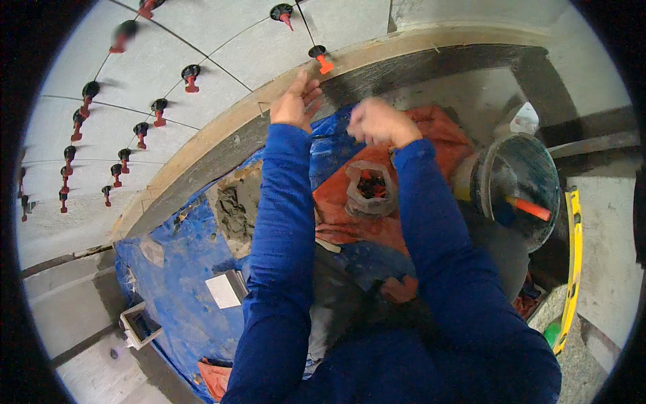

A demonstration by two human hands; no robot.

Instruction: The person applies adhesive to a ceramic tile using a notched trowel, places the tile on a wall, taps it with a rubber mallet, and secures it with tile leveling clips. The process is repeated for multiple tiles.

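My left hand (296,102) is raised by the wooden strip (249,118) along the edge of the pale tiles (222,60). Its fingers are stretched and a little apart, and nothing shows in them. Just above its fingertips sits a tile levelling clip (321,59) with a black cap and an orange-red T-handle. Over the red cloth, my right hand (383,122) is slightly blurred, its fingers curled in; whatever they may hold is hidden. Below that hand stands an open plastic bag (371,188) with small red and black pieces inside.
Several more levelling clips (190,77) stick out of the tile joints. A bucket (518,145) with an orange-handled tool stands at right, beside a yellow spirit level (570,269). A blue tarp (175,296) bears a mortar-smeared board (235,209) and a white block (226,289).
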